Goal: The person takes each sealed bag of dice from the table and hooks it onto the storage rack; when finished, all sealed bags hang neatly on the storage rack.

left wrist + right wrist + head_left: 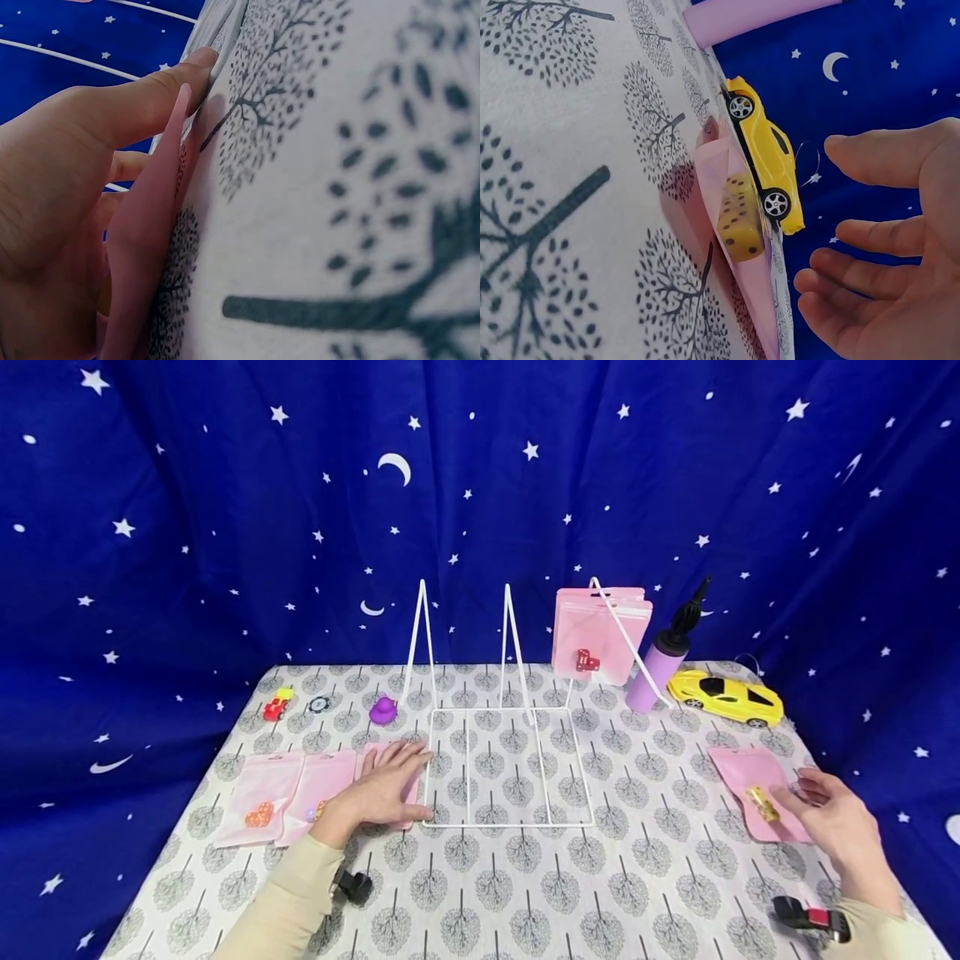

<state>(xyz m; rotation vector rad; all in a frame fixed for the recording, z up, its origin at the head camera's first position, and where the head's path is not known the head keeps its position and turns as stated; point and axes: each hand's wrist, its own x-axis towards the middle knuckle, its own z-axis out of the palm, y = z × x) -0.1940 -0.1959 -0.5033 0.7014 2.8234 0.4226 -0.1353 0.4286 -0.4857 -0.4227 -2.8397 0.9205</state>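
My left hand (382, 789) lies with spread fingers over a pink pouch (142, 232) beside a white wire rack (510, 826). Its thumb tip is at the rack's front left corner, and the hand hides most of that pouch. At the right, my right hand (836, 818) is held just above another pink pouch (731, 767) containing yellow dice (740, 225). In the right wrist view its fingers are relaxed and apart from the pouch, with nothing between them. Pink pouches (618, 635), the front one with red dice (587, 661), hang on the rack's right arm.
Two pink pouches with small items, one holding orange dice (259, 814), lie at the left. Behind them are a red-yellow toy car (277, 704), a round chip (318, 704) and a purple duck (383, 711). A purple pump (656, 677) and yellow car (723, 696) stand back right.
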